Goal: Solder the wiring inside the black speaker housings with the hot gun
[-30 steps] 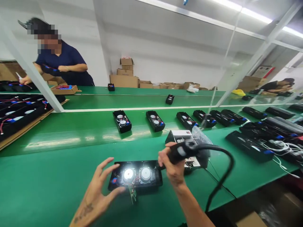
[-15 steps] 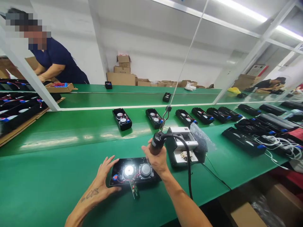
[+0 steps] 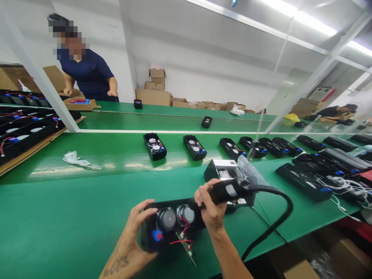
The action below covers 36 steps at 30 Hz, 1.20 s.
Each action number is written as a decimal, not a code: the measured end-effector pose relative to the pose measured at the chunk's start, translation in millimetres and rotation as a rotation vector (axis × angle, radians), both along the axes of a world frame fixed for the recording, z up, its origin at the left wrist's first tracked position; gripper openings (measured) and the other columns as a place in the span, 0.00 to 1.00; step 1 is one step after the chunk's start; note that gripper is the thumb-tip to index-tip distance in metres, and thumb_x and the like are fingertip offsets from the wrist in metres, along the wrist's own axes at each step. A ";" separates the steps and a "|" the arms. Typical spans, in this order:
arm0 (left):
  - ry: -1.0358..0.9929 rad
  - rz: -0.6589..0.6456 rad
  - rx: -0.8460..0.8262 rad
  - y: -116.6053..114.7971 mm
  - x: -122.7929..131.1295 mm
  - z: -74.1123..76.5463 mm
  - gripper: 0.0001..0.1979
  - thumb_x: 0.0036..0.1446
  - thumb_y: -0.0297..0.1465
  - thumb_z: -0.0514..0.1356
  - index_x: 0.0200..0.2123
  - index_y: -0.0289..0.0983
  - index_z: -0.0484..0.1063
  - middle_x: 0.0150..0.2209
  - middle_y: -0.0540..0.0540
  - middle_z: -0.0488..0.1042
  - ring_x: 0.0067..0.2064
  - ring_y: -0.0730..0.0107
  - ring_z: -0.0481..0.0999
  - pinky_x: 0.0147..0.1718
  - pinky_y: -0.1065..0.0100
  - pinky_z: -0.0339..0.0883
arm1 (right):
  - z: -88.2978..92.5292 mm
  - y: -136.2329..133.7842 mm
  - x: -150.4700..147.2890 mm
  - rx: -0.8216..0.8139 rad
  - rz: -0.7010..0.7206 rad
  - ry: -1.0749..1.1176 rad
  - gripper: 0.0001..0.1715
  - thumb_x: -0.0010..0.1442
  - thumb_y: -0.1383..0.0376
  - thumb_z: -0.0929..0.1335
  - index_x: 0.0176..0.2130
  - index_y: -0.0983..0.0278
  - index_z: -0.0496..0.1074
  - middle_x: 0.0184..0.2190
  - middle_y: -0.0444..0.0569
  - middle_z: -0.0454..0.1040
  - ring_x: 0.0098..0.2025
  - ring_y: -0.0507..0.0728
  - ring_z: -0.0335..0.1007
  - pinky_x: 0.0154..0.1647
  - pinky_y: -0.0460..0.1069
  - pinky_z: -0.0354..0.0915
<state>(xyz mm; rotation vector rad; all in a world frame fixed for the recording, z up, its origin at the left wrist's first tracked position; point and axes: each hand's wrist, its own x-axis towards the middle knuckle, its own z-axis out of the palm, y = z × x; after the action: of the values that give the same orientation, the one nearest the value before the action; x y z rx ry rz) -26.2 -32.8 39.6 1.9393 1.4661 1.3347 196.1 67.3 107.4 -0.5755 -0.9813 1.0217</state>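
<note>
My left hand (image 3: 135,232) is closed round the left end of a black speaker housing (image 3: 148,226), thumb below and fingers on top. Two round speaker drivers (image 3: 167,219) sit inside the housing, which is tilted. From its lower edge a small green circuit board (image 3: 186,248) hangs out on red wires, beside a blue-wrapped part (image 3: 157,235). My right hand (image 3: 213,209) grips a black electric screwdriver (image 3: 229,191), which lies nearly level and points away from the drivers. The same hand is at the housing's right end; whether its fingers also hold the housing is hard to tell.
Behind my right hand stands a black-and-white device (image 3: 223,168) with bubble wrap (image 3: 251,170). Open housings (image 3: 155,146) line the green belt, with a crumpled plastic bag (image 3: 77,159) at left. Housings with white cables (image 3: 343,180) lie right. A co-worker (image 3: 87,73) stands across the belt.
The screwdriver has swung from upright over the housing to nearly level, its cord now out to the right. The housing has tilted up. A plastic bag has appeared on the belt; the co-worker stands straighter.
</note>
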 end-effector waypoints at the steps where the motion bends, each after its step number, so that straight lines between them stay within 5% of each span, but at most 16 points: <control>1: 0.023 0.011 0.034 -3.5 7.5 6.2 0.36 0.52 0.25 0.66 0.64 0.49 0.64 0.69 0.40 0.63 0.70 0.48 0.67 0.65 0.41 0.70 | 2.5 -1.7 5.5 -0.005 -0.034 0.028 0.18 0.61 0.64 0.77 0.43 0.57 0.66 0.22 0.31 0.66 0.19 0.47 0.62 0.22 0.45 0.63; 6: 0.100 0.026 0.139 -10.7 32.9 28.7 0.30 0.57 0.25 0.63 0.62 0.47 0.65 0.68 0.39 0.65 0.70 0.46 0.64 0.68 0.30 0.60 | 16.2 -3.5 24.9 -0.047 -0.165 0.088 0.18 0.57 0.65 0.78 0.40 0.59 0.67 0.20 0.32 0.63 0.19 0.47 0.60 0.22 0.45 0.61; 12: 0.108 0.065 0.189 -9.0 44.0 37.8 0.28 0.57 0.25 0.62 0.60 0.47 0.66 0.66 0.39 0.67 0.69 0.46 0.66 0.68 0.28 0.58 | 19.5 -10.5 24.2 -0.040 -0.127 0.092 0.16 0.59 0.64 0.77 0.41 0.58 0.68 0.20 0.32 0.62 0.18 0.47 0.59 0.21 0.45 0.59; 36: 0.121 0.085 0.070 -11.0 23.7 20.1 0.31 0.56 0.28 0.64 0.62 0.51 0.64 0.69 0.40 0.64 0.69 0.43 0.67 0.68 0.29 0.61 | 10.5 -12.0 7.9 0.002 -0.071 -0.001 0.17 0.63 0.62 0.75 0.43 0.56 0.64 0.21 0.31 0.64 0.18 0.48 0.60 0.21 0.46 0.61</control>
<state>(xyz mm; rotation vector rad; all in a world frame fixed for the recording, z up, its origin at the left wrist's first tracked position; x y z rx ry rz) -2.5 -43.7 59.7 2.0555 1.5944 1.3421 204.1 55.3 117.9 -0.6050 -0.9564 0.9577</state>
